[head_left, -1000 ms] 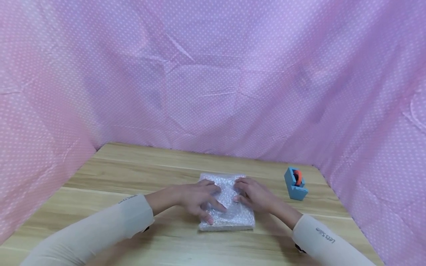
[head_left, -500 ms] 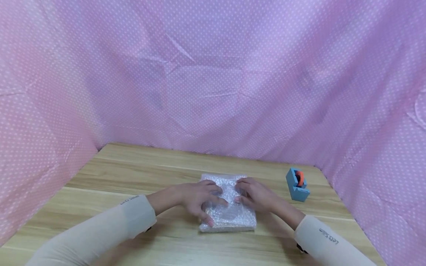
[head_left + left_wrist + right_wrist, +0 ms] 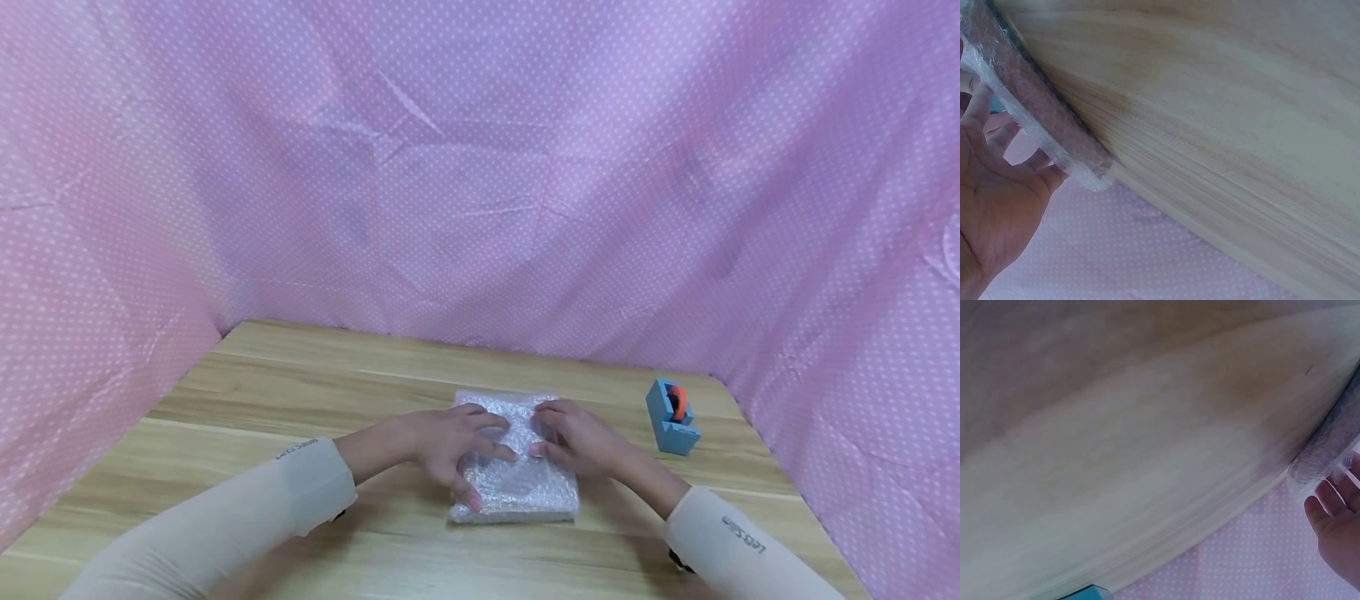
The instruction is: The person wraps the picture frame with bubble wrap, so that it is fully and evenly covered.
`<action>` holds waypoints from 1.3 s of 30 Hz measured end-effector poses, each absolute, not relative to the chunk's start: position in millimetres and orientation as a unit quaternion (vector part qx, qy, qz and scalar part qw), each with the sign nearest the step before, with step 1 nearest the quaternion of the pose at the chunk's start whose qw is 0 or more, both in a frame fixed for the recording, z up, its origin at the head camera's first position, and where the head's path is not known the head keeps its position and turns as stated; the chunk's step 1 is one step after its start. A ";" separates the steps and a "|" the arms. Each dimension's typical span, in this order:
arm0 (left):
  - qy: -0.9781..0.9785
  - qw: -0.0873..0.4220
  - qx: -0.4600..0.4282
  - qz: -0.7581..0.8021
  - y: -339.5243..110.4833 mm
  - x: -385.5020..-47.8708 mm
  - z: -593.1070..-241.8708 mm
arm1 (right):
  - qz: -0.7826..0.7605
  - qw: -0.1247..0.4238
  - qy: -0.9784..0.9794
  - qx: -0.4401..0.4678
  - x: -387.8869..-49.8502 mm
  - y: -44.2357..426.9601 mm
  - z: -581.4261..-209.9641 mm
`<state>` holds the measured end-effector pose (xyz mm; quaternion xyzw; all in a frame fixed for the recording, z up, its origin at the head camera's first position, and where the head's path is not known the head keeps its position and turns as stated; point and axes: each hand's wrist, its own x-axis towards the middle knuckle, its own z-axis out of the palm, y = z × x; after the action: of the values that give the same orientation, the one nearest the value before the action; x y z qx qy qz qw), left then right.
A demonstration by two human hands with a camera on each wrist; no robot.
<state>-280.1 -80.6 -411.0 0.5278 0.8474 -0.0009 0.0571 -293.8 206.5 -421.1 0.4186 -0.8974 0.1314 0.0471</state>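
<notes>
A flat rectangular package in bubble wrap (image 3: 525, 487) lies on the wooden table in the head view. My left hand (image 3: 448, 447) rests on its left part, fingers spread over the top and thumb near the front left corner. On the right part lies my right hand (image 3: 581, 437), its fingers loosely bent against the wrap. In the left wrist view, the left fingertips touch the top of the package (image 3: 1041, 115), whose reddish-brown side shows through the plastic. The right wrist view catches only a corner of the package (image 3: 1329, 447) and part of the right hand (image 3: 1342, 540).
A blue tape dispenser (image 3: 672, 418) with an orange roll (image 3: 678, 402) stands to the right of the package. Pink polka-dot cloth (image 3: 480, 208) hangs behind the wooden table (image 3: 337, 367) and along both sides.
The left index and middle fingers have shifted slightly away from me over the wrap. The right hand stays in place on the package. The head view has shifted a little.
</notes>
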 end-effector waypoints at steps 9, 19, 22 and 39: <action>0.843 0.053 0.536 -0.003 -76.9 -279.1 -415.4 | 0.125 0.040 -0.902 0.411 -290.9 206.9 -421.9; 0.855 0.057 0.514 -0.028 -71.5 -275.5 -415.9 | 0.123 0.041 -0.893 0.431 -292.9 212.6 -425.4; 0.852 0.058 0.520 -0.034 -69.6 -276.3 -414.7 | 0.120 0.031 -0.894 0.431 -293.1 216.8 -424.8; 0.853 0.074 0.516 -0.042 -68.3 -276.7 -411.9 | 0.197 0.206 -0.911 0.298 -289.4 322.7 -387.6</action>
<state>-276.7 -68.3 -411.9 0.5157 0.8525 -0.0420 0.0738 -289.4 322.7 -387.6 0.2981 -0.9110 0.1968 0.2062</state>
